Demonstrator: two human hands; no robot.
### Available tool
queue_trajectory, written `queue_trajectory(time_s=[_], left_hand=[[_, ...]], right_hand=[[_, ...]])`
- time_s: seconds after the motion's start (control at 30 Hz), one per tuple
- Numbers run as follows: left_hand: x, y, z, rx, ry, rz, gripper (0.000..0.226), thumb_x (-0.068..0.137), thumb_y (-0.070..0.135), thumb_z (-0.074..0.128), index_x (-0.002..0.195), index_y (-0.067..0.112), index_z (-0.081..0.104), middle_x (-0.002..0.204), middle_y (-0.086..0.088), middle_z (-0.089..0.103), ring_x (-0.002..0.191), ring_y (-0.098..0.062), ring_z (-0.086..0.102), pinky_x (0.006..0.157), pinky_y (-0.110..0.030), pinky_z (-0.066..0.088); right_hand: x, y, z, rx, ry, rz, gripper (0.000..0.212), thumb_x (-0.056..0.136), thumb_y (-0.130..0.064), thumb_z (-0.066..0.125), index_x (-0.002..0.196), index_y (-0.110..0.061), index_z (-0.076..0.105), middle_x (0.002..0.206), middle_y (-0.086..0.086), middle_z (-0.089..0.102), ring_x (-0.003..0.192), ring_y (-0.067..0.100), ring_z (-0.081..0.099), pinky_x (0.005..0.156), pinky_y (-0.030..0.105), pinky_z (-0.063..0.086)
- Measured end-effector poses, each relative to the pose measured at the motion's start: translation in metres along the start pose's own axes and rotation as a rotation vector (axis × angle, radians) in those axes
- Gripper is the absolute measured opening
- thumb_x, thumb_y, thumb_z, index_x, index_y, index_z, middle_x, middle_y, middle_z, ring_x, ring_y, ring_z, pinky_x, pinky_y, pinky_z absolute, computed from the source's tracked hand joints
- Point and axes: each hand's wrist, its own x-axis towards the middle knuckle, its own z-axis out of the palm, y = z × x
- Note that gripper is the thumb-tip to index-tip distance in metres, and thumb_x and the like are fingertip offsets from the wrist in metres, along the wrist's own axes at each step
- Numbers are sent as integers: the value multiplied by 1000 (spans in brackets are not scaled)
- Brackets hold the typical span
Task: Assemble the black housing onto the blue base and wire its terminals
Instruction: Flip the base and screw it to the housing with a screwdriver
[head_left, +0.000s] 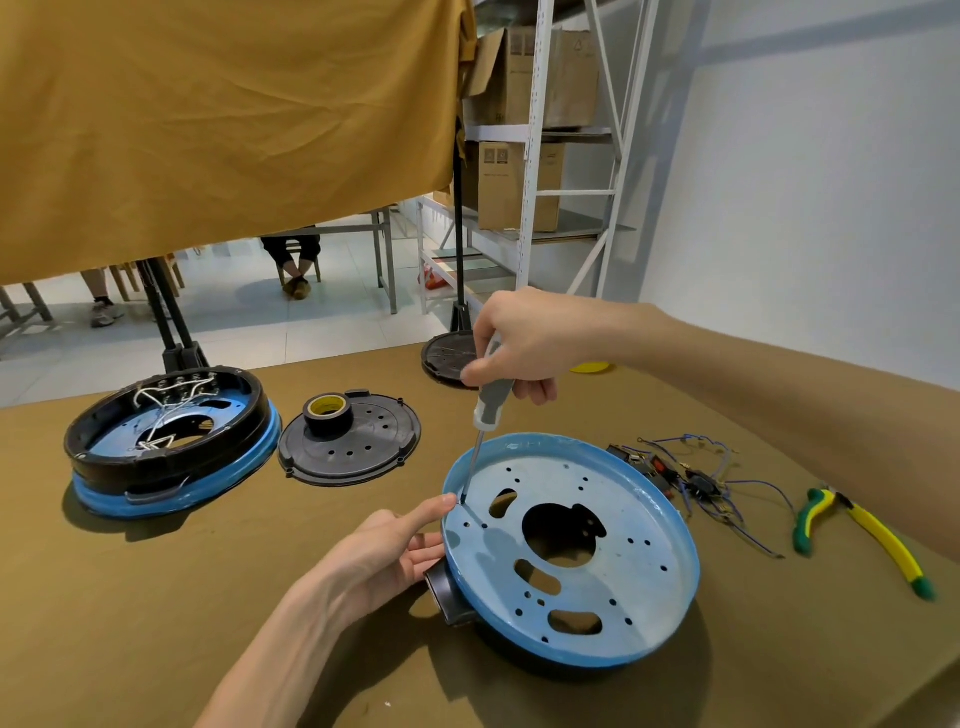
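A round blue base (639, 525) with many holes lies on the brown table, on top of a black housing (447, 592) that shows under its left edge. My right hand (519, 343) is closed around a grey-handled screwdriver (491, 400), held upright with its tip in a hole near the base's left rim. My left hand (384, 551) grips that left rim, thumb next to the tip. A bundle of blue wires with black and red switch parts (696, 478) lies to the right of the base.
At left sits another blue-and-black unit (171, 441) with white wires inside. A black cover plate (353, 447) carries a roll of black tape (327, 413). Another black disc (447, 358) lies at the far edge. Yellow-green pliers (862, 530) lie at right.
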Motion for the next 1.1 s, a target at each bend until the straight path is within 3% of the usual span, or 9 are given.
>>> queue_trajectory(time_s=[0.13,0.23,0.4,0.53,0.63,0.77,0.9,1.0,1.1], left_hand=[[0,-1,0,-6,-6,-1,81,55,28,92,120,-9,61,108,-29,74,98,-35,76,73,-39,65],[-2,-1,1,-12,-9,-3,80,57,29,91,121,-8,61,109,-27,74,100,-34,76,74,-38,65],[-5,1,2,-20,-1,-8,79,64,27,88,127,-9,57,109,-28,74,100,-35,76,80,-42,64],[-3,-1,2,-53,47,4,93,73,25,88,144,-9,38,110,-30,73,102,-37,75,71,-41,65],[-3,-2,3,-57,52,8,75,74,27,86,134,-5,53,108,-26,75,98,-34,76,66,-36,64],[-3,-3,5,-40,63,21,63,72,32,86,123,3,63,106,-22,77,96,-30,77,66,-33,63],[0,-5,11,22,116,109,45,82,36,78,117,9,70,101,-13,79,100,-27,75,82,-37,61],[0,-9,21,153,210,192,28,97,39,66,111,16,75,99,-4,80,105,-21,70,91,-35,54],[-2,-11,25,276,248,294,14,101,32,63,103,25,75,93,2,80,86,-19,73,77,-42,57]], right_hand=[[2,3,-4,10,-40,31,40,97,-47,67,102,-7,65,73,10,76,55,20,73,46,23,54],[-3,4,-11,112,-114,-28,29,91,-31,78,104,-16,56,78,6,75,57,16,73,48,23,55],[1,4,9,3,75,25,37,100,-43,62,92,-7,67,59,7,73,48,21,70,40,19,48],[-4,11,7,-23,46,52,42,98,-50,63,92,-8,68,62,5,74,49,17,70,41,19,48],[-10,23,7,63,160,43,36,99,-46,62,92,-11,68,61,4,73,48,15,68,44,20,50],[-30,58,17,556,287,102,32,100,-37,65,97,-7,76,75,13,76,53,13,65,50,23,54],[-56,91,54,1375,142,357,37,94,-25,73,117,3,70,91,20,75,63,15,65,58,22,59],[-73,108,80,1963,-28,332,42,90,-11,72,127,5,60,93,22,67,69,21,66,63,26,63],[-89,113,98,2035,-194,188,43,84,-4,64,124,-1,50,93,18,61,71,25,62,64,32,60]])
